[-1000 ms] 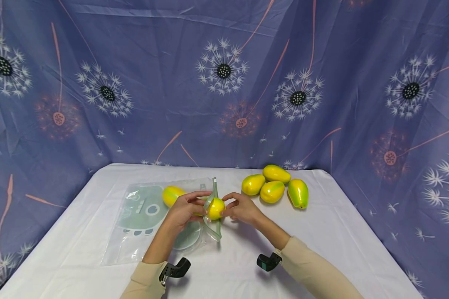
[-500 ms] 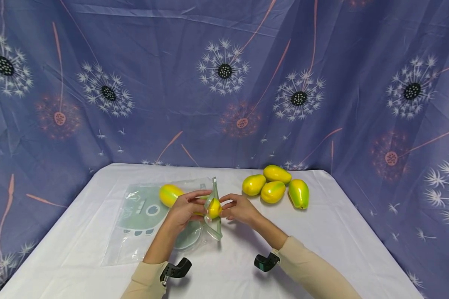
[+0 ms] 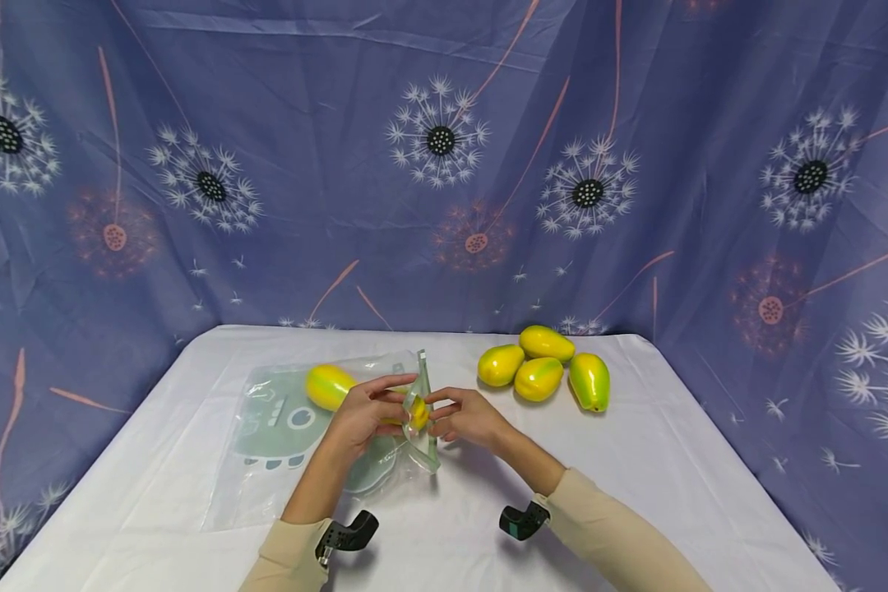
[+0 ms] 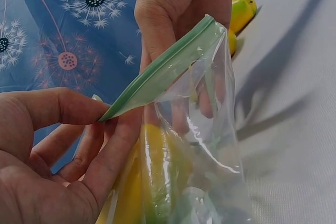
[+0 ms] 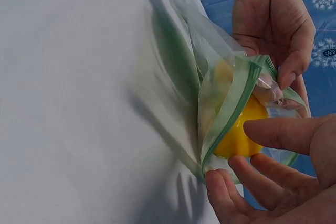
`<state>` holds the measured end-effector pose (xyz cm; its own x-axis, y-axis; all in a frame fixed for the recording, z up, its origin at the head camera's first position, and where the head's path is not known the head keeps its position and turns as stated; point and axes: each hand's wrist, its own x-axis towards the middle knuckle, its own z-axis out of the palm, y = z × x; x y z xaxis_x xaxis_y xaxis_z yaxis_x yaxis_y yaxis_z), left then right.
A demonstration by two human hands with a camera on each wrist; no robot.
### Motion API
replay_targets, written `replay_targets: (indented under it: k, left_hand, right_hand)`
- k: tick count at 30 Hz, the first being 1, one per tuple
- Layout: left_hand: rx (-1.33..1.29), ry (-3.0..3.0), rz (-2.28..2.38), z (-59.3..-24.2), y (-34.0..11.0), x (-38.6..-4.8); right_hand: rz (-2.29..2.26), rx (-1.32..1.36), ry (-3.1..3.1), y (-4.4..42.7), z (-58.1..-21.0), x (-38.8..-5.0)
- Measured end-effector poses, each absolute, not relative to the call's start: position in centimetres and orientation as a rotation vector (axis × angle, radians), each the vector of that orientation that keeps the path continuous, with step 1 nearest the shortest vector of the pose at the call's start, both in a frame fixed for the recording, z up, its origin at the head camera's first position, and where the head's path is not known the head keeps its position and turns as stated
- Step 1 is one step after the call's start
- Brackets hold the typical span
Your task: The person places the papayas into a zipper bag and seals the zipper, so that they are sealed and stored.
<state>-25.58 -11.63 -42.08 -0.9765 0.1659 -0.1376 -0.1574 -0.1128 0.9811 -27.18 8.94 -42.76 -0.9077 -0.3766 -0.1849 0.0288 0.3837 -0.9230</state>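
In the head view, a clear zip bag (image 3: 266, 440) with a green print lies flat, its green-edged mouth facing right and gaping. My left hand (image 3: 364, 418) pinches the rim of that mouth between thumb and fingers, as the left wrist view shows at the green zip strip (image 4: 163, 72). At the opening, my right hand (image 3: 474, 419) holds the end of a yellow papaya (image 5: 241, 135) with thumb and fingertips. Most of this papaya is inside the bag, partly hidden by my left hand. Another yellow-green papaya (image 3: 329, 386) appears to lie further inside.
Several yellow-green papayas (image 3: 538, 380) sit in a group at the back right of the white-clothed table (image 3: 636, 510). A blue curtain (image 3: 326, 164) with dandelion prints hangs behind and along both sides.
My right hand has moved left, and the papaya it holds has gone deeper into the bag's mouth. The other papaya has shifted left. My left hand stays at the rim.
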Motion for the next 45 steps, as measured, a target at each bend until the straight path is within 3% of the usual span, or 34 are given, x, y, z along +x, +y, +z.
replay_targets:
  k: [14,35,45]
  left_hand:
    - [-0.008,1.922,2.209,-42.1,-11.7,-25.6]
    - [0.002,1.850,2.256,-42.0,-11.9,-25.7]
    - [0.004,1.874,2.242,-41.9,-12.0,-25.7]
  right_hand:
    - [-1.462,-0.279,2.406,10.6,-42.1,-27.4]
    - [-1.210,-0.173,2.805,22.5,-36.9,-28.6]
    - [-1.111,-0.023,2.924,27.4,-37.3,-28.5]
